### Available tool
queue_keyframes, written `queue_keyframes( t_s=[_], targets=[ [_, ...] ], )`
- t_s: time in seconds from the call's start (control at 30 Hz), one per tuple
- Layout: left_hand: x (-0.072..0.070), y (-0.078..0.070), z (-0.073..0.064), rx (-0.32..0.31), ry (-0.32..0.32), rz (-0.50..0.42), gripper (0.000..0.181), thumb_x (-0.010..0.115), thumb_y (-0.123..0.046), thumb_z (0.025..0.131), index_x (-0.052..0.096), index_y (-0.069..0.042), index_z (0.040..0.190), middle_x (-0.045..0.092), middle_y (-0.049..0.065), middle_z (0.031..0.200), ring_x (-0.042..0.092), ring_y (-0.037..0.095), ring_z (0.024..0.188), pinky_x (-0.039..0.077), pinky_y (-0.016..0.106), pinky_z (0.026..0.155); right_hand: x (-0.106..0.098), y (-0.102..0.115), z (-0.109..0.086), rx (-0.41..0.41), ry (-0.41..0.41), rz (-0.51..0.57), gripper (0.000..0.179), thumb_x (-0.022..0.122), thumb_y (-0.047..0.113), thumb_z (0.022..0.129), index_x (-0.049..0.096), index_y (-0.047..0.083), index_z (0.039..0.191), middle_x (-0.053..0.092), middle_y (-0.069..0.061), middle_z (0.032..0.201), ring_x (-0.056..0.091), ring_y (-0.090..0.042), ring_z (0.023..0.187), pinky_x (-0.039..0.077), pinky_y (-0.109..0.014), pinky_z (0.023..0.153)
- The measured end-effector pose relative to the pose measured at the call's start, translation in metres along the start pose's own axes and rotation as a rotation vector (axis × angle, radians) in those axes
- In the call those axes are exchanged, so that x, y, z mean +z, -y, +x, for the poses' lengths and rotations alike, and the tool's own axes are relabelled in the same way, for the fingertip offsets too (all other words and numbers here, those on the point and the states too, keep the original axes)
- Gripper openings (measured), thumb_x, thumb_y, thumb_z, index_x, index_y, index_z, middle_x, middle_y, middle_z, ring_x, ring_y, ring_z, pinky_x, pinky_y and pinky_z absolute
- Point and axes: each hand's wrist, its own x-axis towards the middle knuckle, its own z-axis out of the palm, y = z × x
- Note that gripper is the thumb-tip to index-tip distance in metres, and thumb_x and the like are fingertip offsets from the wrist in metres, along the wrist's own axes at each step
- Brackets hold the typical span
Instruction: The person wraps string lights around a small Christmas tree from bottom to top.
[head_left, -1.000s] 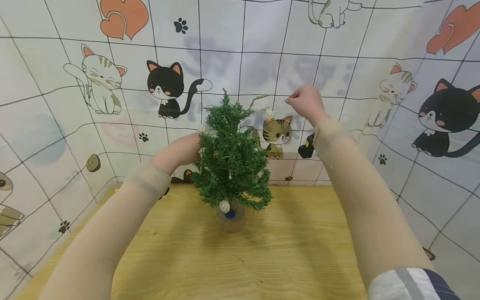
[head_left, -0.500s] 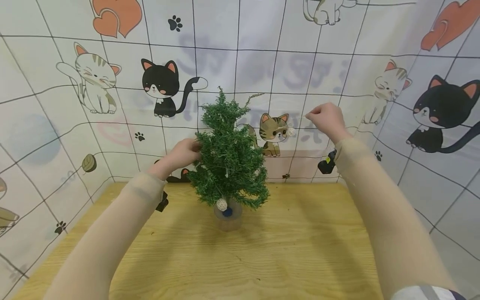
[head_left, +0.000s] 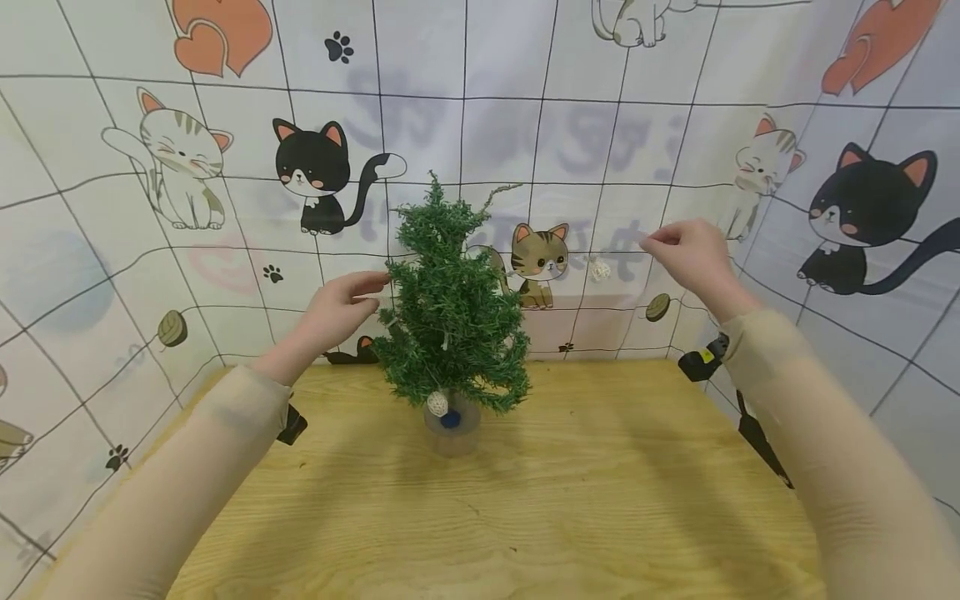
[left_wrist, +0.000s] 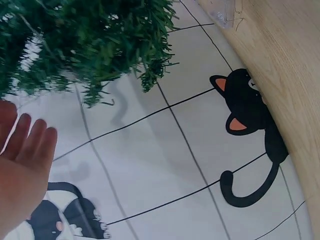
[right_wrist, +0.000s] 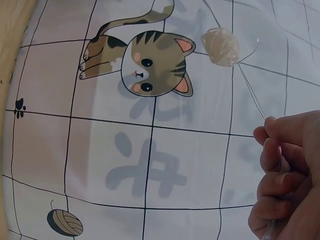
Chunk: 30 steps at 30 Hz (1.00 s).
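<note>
A small artificial Christmas tree stands on the table in a translucent round base. Beside its left edge is my left hand, fingers extended close to the branches and holding nothing visible; in the left wrist view the left hand lies below the greenery. To the right of the tree, my right hand pinches a thin pale cord between thumb and forefinger. A whitish woven ball hangs on that cord, away from the branches. Another white woven ball hangs low at the tree's front.
The wooden table meets a cat-printed cloth backdrop behind and at both sides. A bare twig-like strand sticks out from the tree's upper right. Black wrist cameras, such as the right wrist camera, sit below the forearms.
My right hand has moved right and down, drawing the cord and ball away from the tree. The left hand has pulled back left, out of the branches.
</note>
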Motion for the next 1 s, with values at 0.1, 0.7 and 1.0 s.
queue_keyframes(
  t_s=[0.1,0.7,1.0],
  targets=[
    [-0.005,-0.009,-0.012,0.078,-0.096,0.023,0.038,0.052,-0.012,0.100,0.054,-0.009,0.138,0.055,0.011,0.136,0.052,0.029,0.122,0.045,0.044,0.097,-0.005,0.001,-0.013,-0.028,-0.019,-0.006,0.045,0.053,0.038,0.099,0.068,-0.002,0.112,0.065,-0.021,0.105,0.054,-0.031,0.089,0.042,-0.045,0.072],
    [0.008,-0.084,-0.041,0.551,-0.237,0.152,0.018,0.063,-0.007,0.094,0.071,-0.007,0.110,0.068,0.004,0.106,0.056,0.020,0.102,0.043,0.039,0.082,-0.021,0.045,-0.074,-0.224,-0.087,0.043,0.030,0.064,0.035,0.094,0.075,0.007,0.098,0.067,-0.006,0.079,0.052,-0.020,0.065,0.038,-0.028,0.050],
    [0.024,-0.117,-0.033,0.716,-0.235,0.167,0.016,0.065,-0.009,0.092,0.072,-0.008,0.106,0.066,0.001,0.094,0.055,0.020,0.090,0.042,0.035,0.081,-0.022,0.076,-0.093,-0.390,-0.098,0.106,0.015,0.069,0.020,0.092,0.076,0.007,0.094,0.069,-0.003,0.076,0.053,-0.012,0.055,0.039,-0.021,0.048]
  ],
)
